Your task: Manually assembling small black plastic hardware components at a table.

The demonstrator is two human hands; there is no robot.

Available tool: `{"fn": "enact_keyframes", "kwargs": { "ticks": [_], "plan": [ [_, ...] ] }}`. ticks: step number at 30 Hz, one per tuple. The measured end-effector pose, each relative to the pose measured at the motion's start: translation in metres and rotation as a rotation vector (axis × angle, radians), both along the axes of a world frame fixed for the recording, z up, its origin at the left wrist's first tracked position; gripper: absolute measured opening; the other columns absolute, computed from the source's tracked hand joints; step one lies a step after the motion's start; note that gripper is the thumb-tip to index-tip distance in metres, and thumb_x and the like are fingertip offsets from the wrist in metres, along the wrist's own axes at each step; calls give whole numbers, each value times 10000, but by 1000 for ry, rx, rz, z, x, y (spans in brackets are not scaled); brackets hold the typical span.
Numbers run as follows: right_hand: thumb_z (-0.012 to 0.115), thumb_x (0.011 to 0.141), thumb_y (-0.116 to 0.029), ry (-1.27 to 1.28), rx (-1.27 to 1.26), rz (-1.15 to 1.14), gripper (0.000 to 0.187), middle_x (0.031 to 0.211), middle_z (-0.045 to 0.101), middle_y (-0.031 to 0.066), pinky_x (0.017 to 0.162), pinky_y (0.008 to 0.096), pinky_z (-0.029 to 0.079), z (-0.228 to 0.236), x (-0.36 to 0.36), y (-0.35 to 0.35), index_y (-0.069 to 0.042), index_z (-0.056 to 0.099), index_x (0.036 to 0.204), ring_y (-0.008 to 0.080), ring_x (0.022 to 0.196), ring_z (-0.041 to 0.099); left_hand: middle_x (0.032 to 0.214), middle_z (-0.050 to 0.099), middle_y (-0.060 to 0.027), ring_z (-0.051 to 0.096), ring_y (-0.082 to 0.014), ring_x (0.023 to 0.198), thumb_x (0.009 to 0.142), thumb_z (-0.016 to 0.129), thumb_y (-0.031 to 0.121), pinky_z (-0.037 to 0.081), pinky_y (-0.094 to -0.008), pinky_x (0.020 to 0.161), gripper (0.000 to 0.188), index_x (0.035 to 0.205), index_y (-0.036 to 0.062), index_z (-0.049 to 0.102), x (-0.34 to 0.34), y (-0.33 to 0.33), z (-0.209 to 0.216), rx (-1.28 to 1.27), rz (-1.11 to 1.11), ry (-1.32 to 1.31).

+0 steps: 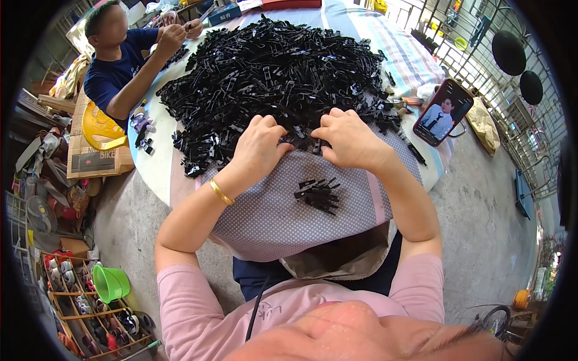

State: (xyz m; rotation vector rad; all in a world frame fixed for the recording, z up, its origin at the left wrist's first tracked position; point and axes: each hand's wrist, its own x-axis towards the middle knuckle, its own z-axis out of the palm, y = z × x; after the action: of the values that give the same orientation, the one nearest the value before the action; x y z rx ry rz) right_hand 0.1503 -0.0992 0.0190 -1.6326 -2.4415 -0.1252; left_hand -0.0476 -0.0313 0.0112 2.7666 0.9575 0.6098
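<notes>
A big heap of small black plastic parts (pixel 277 78) covers a round table under a dotted and striped cloth (pixel 265 216). My left hand (pixel 260 146) and my right hand (pixel 348 137) rest side by side at the heap's near edge, fingers curled down into the black parts. What the fingertips grip is hidden. A small separate cluster of the same black parts (pixel 318 194) lies on the cloth just in front of my hands. A gold bangle (pixel 220 192) sits on my left wrist.
A phone (pixel 442 112) showing a video leans at the table's right edge. Another person in a blue shirt (pixel 114 66) works at the far left of the table. A cardboard box (pixel 90 153), a green basin (pixel 110 283) and a shoe rack (pixel 90 313) stand on the floor at left.
</notes>
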Motion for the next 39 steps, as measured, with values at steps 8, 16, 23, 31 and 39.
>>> {"fn": "enact_keyframes", "kwargs": {
  "ticks": [8, 16, 23, 31, 39],
  "plan": [
    [677, 657, -134, 244, 15, 86, 146, 767, 597, 60, 739, 344, 438, 7, 9, 10, -51, 616, 761, 227, 774, 567, 822, 582, -83, 544, -233, 796, 710, 644, 81, 452, -314, 736, 135, 816, -2, 652, -3, 8, -3, 20, -12, -176],
    [691, 732, -59, 733, 163, 285, 271, 843, 647, 105, 646, 288, 490, 7, -10, 10, -4, 638, 992, 192, 733, 615, 886, 600, -40, 534, -56, 637, 786, 632, 59, 439, -191, 568, 93, 791, 2, 559, 0, 17, 1, -1098, -88, -871],
    [643, 767, -53, 793, 183, 273, 235, 787, 591, 103, 637, 308, 476, 8, -18, 7, -19, 637, 1000, 235, 704, 575, 978, 576, -36, 571, -92, 867, 862, 543, 16, 523, -232, 730, 309, 1168, -23, 527, -4, 20, 8, -1163, -359, -936],
    [639, 747, -77, 577, 394, 271, 246, 782, 592, 63, 657, 331, 466, 7, -15, 9, -41, 644, 991, 220, 721, 566, 963, 614, -156, 650, -252, 866, 937, 460, 133, 559, -305, 766, 235, 1018, -67, 554, -1, 15, 5, -1442, -162, -934],
    [622, 734, -97, 320, 475, 182, 240, 758, 580, 44, 678, 323, 429, 5, -17, 6, -33, 641, 964, 207, 710, 549, 986, 618, -153, 638, -216, 895, 930, 479, 150, 547, -295, 787, 243, 1037, -53, 561, 0, 3, 6, -1593, -191, -1017]
  ]
}}
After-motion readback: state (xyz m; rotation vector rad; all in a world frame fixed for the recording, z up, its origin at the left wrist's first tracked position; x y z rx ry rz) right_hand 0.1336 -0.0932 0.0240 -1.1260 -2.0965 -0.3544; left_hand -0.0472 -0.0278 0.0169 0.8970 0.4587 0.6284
